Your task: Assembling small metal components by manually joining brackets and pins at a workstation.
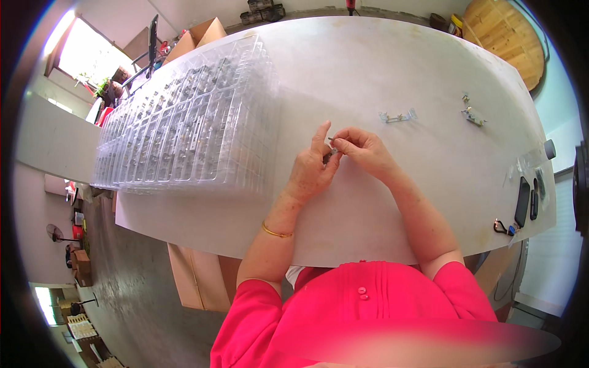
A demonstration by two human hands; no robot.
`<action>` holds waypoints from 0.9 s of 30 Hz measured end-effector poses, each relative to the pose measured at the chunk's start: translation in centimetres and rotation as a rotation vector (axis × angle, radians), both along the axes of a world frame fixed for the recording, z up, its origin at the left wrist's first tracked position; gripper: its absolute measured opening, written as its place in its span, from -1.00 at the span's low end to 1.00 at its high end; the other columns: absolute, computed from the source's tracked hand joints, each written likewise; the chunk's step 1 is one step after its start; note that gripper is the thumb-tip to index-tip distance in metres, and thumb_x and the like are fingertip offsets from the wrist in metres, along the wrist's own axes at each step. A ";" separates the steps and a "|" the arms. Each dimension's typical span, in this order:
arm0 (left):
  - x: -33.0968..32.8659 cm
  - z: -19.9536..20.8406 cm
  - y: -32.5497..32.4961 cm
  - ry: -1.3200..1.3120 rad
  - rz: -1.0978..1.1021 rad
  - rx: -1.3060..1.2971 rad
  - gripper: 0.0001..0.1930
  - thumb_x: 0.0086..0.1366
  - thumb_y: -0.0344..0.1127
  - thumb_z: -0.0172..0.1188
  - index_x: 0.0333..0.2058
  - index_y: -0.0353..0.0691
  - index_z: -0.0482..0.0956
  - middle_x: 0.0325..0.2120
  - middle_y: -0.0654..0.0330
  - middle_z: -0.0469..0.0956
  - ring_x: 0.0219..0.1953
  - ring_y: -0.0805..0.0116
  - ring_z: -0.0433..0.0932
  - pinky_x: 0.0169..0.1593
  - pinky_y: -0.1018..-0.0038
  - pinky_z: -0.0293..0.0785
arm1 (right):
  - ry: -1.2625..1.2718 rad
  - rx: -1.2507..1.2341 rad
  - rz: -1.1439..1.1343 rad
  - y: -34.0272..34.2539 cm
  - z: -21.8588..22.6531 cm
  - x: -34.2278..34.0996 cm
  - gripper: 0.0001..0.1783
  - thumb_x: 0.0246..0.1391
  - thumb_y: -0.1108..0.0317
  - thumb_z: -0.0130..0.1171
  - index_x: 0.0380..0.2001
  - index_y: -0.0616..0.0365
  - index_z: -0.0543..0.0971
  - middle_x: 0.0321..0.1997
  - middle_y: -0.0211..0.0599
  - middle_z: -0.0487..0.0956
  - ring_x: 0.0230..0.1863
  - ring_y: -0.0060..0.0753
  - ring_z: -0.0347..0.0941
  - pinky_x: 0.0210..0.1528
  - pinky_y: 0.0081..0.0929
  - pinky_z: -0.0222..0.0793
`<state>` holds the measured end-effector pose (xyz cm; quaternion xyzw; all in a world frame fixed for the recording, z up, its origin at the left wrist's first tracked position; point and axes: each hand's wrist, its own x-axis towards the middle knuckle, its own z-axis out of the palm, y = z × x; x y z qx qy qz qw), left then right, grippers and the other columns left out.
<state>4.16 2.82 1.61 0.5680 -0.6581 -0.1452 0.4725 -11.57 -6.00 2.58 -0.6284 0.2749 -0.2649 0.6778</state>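
Observation:
My left hand point(311, 172) is closed around a small grey metal part point(327, 157), mostly hidden by the fingers, while its index finger points outward. Beside it, my right hand point(369, 153) pinches a small thin dark piece point(332, 139) between thumb and fingertips. The two hands nearly meet above the white table point(343, 214). Farther right lies a small silvery metal bracket-like part point(397, 117). Beyond that are another metal part point(474, 119) and a tiny brass-coloured piece point(465, 97).
A stack of clear plastic compartment trays point(184, 129), filled with small metal parts, stands at the left. Along the right edge lie a black phone-like object point(522, 202), a dark slim tool point(534, 199) and clear plastic bags point(526, 164). An open cardboard box point(199, 37) stands behind the trays.

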 end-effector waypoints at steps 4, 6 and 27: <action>-0.4 -0.3 -0.1 -0.013 -0.001 -0.048 -0.29 0.21 -0.52 0.24 0.30 -0.33 0.15 -0.65 0.21 0.45 -0.64 0.37 0.41 -0.46 0.49 0.40 | -0.100 -0.062 -0.141 0.6 -0.3 0.8 -0.80 0.29 0.30 0.15 -0.18 0.22 0.58 -0.23 -0.44 0.60 -0.14 -0.65 0.47 -0.09 -0.60 0.40; -0.3 -0.4 -0.2 -0.035 0.052 -0.079 -0.30 0.20 -0.52 0.25 0.30 -0.34 0.16 -0.64 0.21 0.45 -0.64 0.36 0.42 -0.46 0.47 0.41 | -0.167 -0.116 -0.221 0.7 -0.5 0.9 -0.80 0.29 0.30 0.14 -0.20 0.23 0.58 -0.26 -0.43 0.61 -0.16 -0.65 0.49 -0.10 -0.58 0.41; 0.9 0.8 -0.2 0.701 -0.323 0.465 -0.52 0.38 -0.41 0.03 0.25 -0.35 0.30 -0.16 0.07 0.62 -0.23 0.38 0.60 -0.13 0.45 0.52 | -0.168 -0.095 -0.415 -0.3 -0.7 0.6 -0.86 0.26 0.34 0.18 -0.27 0.18 0.62 -0.34 -0.44 0.59 -0.34 -0.65 0.46 -0.30 -0.63 0.41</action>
